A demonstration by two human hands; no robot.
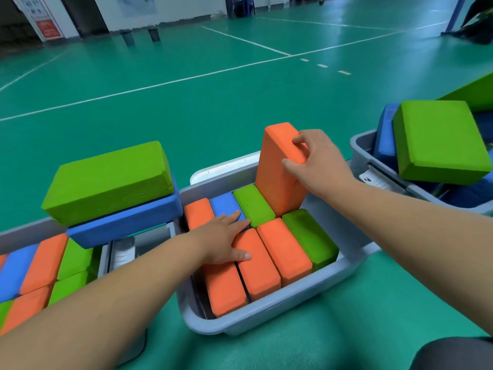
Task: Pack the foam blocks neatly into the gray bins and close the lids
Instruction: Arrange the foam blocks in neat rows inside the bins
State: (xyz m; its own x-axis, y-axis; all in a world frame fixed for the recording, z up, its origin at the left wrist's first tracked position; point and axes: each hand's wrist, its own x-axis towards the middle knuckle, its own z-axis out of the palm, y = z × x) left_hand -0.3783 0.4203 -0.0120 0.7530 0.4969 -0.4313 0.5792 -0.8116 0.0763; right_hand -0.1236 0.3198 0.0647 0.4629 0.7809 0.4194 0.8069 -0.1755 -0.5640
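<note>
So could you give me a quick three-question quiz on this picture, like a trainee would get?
1. True or false: the right hand is closing a lid.
2. The left hand is: A) raised in the air; B) flat on blocks in the middle bin; C) on the floor.
3. Fill in: atop the left bin, a green block lies on a ___ block.

Key
1. False: it grips an upright orange block.
2. B.
3. Blue.
</note>
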